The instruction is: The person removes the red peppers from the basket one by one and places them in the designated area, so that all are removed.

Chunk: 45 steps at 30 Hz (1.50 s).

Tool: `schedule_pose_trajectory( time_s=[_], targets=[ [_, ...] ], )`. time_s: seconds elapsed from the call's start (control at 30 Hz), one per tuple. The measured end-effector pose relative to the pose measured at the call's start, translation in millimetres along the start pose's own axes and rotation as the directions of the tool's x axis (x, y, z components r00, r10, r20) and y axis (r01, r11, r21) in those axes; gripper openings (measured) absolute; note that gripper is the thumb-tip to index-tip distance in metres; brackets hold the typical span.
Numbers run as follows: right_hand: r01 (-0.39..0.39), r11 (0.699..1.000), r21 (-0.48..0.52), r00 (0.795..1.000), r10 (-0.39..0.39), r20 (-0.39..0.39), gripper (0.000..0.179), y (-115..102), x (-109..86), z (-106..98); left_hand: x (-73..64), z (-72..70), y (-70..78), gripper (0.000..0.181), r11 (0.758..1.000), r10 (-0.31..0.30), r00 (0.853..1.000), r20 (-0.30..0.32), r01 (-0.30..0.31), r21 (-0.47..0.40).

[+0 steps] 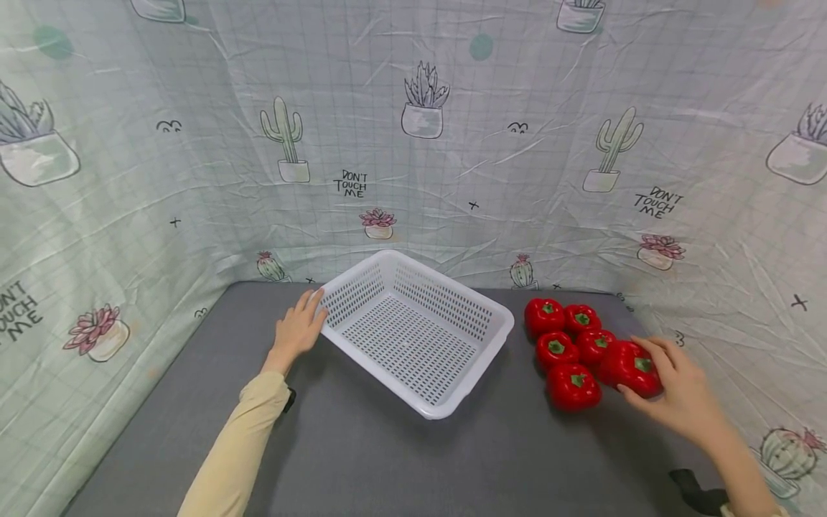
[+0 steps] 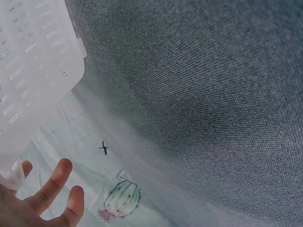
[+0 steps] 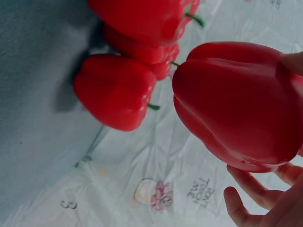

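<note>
A white perforated plastic basket point(image 1: 413, 345) stands in the middle of the table with nothing in it. My left hand point(image 1: 300, 324) grips its left corner; in the left wrist view the rim point(image 2: 13, 176) runs between the fingers, and the thumb is hidden. At the right, my right hand point(image 1: 678, 388) holds a red bell pepper point(image 1: 628, 368) between thumb and fingers. In the right wrist view that pepper point(image 3: 236, 104) is raised off the table, apart from the others. Several more red bell peppers point(image 1: 573, 388) with green stems sit in a group just left of it.
The dark grey table point(image 1: 362, 459) extends in front of the basket and between it and the peppers. A pale fabric sheet point(image 1: 478, 158) printed with potted cacti closes off the back and both sides, close behind the basket and peppers.
</note>
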State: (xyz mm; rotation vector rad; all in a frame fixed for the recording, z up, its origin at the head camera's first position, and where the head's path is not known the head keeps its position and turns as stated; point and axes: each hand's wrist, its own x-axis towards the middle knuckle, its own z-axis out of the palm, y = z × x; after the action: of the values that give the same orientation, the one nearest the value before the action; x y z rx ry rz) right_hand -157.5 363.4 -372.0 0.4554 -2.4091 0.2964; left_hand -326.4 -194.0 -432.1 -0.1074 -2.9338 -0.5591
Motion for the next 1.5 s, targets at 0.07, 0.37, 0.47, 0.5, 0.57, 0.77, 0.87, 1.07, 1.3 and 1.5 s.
schedule_pose_trajectory(
  time_s=[0.07, 0.37, 0.47, 0.5, 0.57, 0.77, 0.87, 1.07, 1.3, 1.5],
  targets=[
    [-0.018, 1.000, -0.012, 0.999, 0.018, 0.029, 0.077, 3, -2.4, 0, 0.1, 0.5, 0.4, 0.053, 1.000, -0.004, 1.000, -0.003, 0.004, -0.002],
    [-0.062, 0.998, -0.029, 0.989, 0.065, 0.133, 0.076, 17, -12.4, 1, -0.4, 3.3, 3.0, 0.052, 1.000, -0.012, 1.000, -0.010, 0.011, -0.010],
    [-0.065, 0.997, -0.031, 0.987, 0.069, 0.147, 0.076, 19, -13.6, 2, 0.3, 3.1, 3.4, 0.052, 1.000, -0.013, 1.000, -0.010, 0.013, -0.009],
    [-0.065, 0.997, -0.036, 0.985, 0.070, 0.156, 0.076, 20, -14.1, 3, 0.7, 3.1, 3.4, 0.052, 1.000, -0.013, 1.000, -0.009, 0.013, -0.008],
    [-0.074, 0.996, -0.040, 0.980, 0.080, 0.182, 0.075, 22, -15.9, 4, 1.2, 2.9, 3.7, 0.052, 1.000, -0.014, 1.000, -0.005, 0.014, -0.007],
    [-0.083, 0.996, -0.040, 0.970, 0.090, 0.224, 0.074, 27, -22.2, 11, 2.1, 2.9, 3.5, 0.053, 1.000, -0.016, 1.000, 0.002, 0.016, -0.009],
    [-0.095, 0.995, -0.032, 0.962, 0.100, 0.255, 0.072, 28, -23.9, 13, 1.7, 2.4, 2.9, 0.053, 1.000, -0.018, 1.000, 0.004, 0.018, -0.009],
    [-0.098, 0.995, -0.037, 0.949, 0.105, 0.298, 0.070, 32, -25.3, 18, 2.0, 0.6, 2.3, 0.053, 1.000, -0.015, 1.000, 0.004, 0.015, -0.015],
    [-0.121, 0.992, -0.033, 0.920, 0.124, 0.372, 0.069, 36, -29.6, 26, 1.6, 1.5, 0.2, 0.053, 1.000, -0.017, 1.000, 0.006, 0.017, 0.002],
    [-0.121, 0.992, -0.022, 0.910, 0.120, 0.396, 0.065, 38, -31.6, 31, 2.4, 2.3, -0.8, 0.053, 1.000, -0.020, 1.000, 0.005, 0.020, 0.001]
  ],
)
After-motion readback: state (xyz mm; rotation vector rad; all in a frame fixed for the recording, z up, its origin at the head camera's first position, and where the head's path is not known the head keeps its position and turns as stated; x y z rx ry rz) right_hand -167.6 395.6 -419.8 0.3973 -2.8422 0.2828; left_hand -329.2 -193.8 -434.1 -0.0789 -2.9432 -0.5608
